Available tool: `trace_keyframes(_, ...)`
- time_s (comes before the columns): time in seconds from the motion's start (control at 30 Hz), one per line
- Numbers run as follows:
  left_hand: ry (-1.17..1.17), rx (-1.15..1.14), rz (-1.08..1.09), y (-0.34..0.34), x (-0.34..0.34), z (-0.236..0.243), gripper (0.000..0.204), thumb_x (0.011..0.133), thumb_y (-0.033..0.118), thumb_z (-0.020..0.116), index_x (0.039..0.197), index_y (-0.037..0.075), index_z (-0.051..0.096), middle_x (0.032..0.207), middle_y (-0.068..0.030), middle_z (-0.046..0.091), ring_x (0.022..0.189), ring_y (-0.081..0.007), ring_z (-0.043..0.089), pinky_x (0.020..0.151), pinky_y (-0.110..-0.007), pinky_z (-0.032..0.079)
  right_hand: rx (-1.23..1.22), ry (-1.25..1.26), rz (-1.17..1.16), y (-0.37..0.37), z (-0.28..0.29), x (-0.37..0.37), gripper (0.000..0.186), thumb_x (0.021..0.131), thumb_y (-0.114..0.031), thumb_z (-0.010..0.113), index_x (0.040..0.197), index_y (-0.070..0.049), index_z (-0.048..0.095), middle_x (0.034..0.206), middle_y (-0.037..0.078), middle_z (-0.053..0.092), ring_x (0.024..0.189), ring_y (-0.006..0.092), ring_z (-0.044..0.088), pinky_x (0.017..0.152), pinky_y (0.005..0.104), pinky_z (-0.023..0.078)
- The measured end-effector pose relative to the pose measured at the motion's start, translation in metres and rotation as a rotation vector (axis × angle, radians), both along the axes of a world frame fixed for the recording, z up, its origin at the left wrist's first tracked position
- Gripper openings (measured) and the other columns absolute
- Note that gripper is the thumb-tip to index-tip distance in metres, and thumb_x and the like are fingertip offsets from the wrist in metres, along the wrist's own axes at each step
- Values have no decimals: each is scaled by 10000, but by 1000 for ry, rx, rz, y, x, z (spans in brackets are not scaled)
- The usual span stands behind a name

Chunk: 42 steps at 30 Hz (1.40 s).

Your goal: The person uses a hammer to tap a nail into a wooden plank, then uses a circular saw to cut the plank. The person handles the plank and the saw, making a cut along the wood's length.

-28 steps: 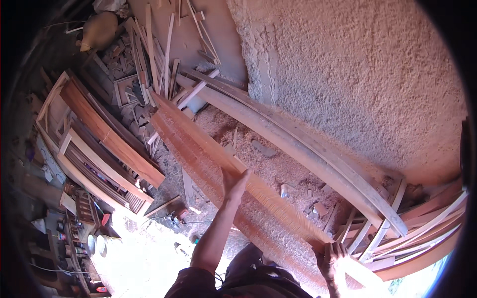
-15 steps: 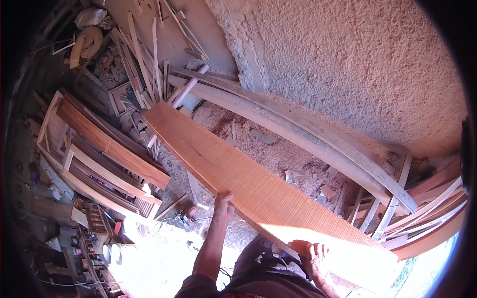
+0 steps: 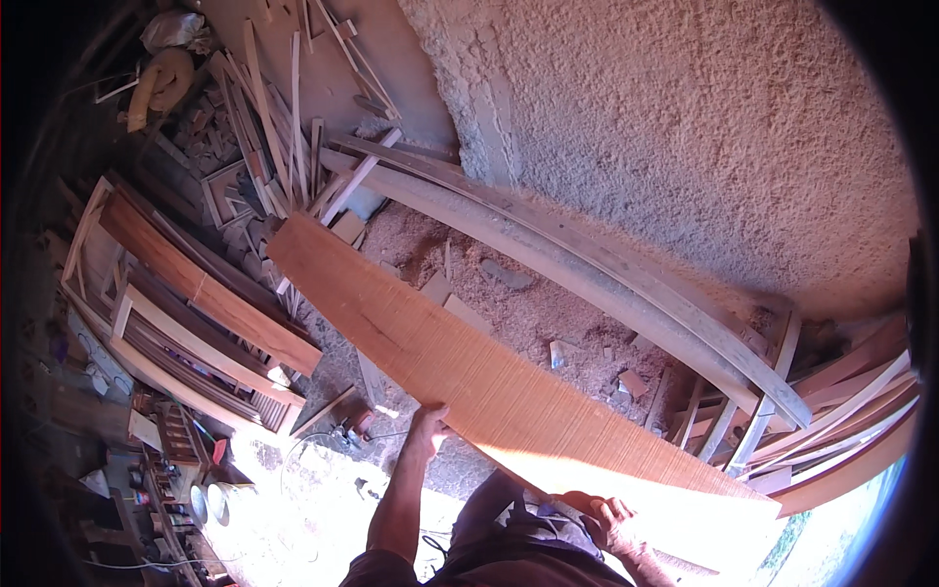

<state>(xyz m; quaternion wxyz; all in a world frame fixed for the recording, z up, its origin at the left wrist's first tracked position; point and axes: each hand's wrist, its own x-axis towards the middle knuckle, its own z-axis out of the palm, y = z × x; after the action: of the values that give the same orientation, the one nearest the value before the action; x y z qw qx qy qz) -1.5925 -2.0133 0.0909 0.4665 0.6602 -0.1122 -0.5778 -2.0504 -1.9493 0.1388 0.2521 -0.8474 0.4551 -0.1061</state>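
Observation:
A long, wide wooden board [image 3: 460,357] with fine lines across its face slants from the upper left to the lower right in front of me. Sunlight bleaches its near right end. My left hand [image 3: 430,428] grips the board's near edge around its middle, the fingers out of sight beneath. Farther right, my right hand [image 3: 613,523] is closed at the same edge, its fingers curled over the lit face. The board's underside is hidden.
Beyond the board a long beam [image 3: 548,264] runs on supports before a rough wall [image 3: 675,127]. Wood shavings [image 3: 528,313] cover the floor there. To the left stands a stack of planks and frames [image 3: 205,284]; more curved strips [image 3: 841,411] lie at right. Cans [image 3: 217,504] stand lower left.
The board has shifted slightly left and its far left end sits a little lower in view. Both hands still hold it, and the right fingers look more curled.

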Motion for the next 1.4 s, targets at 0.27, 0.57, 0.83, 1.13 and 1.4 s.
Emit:
trace_keyframes(0.27,-955,81,179,-11,39,-19,942,953,575,622,1531,-58,232,1497,-307,396,1388,-409,433,1153,-441,364,-83,193,-551,-117,-18,-53,310,895,-315,724,1085,-70,709,1154,153,665,1118,343,591,954,493,428)
trace_keyframes(0.57,-674,-462,549,-38,26,-112,937,880,453,789,1541,43,265,1492,-124,434,1350,-271,434,1158,-425,335,234,356,-490,-99,-38,-81,293,906,-333,709,1038,-72,725,1099,141,687,1078,327,618,925,492,439)
trace_keyframes(0.83,-433,-390,555,-32,34,-115,922,932,431,741,1569,59,188,1562,-139,384,1376,-286,427,1160,-464,353,185,284,-399,-119,6,-56,300,920,-354,690,1011,-72,739,1049,127,709,1038,312,650,898,487,458)
trace_keyframes(1.13,-592,-242,393,-23,32,-83,1182,896,463,768,1612,22,-64,1632,-224,236,1459,-319,348,1201,-488,299,-309,182,-393,-309,-9,-40,589,879,-317,732,1374,-53,554,1386,188,571,1296,366,530,1079,487,429)
trace_keyframes(1.4,-1454,-135,-7,-42,43,-21,1058,928,743,496,1599,-10,176,1639,-316,169,1532,-474,136,1218,-607,155,50,467,-409,-439,-42,-7,795,830,-364,808,1441,-49,407,1457,209,483,1388,388,441,1107,510,399)
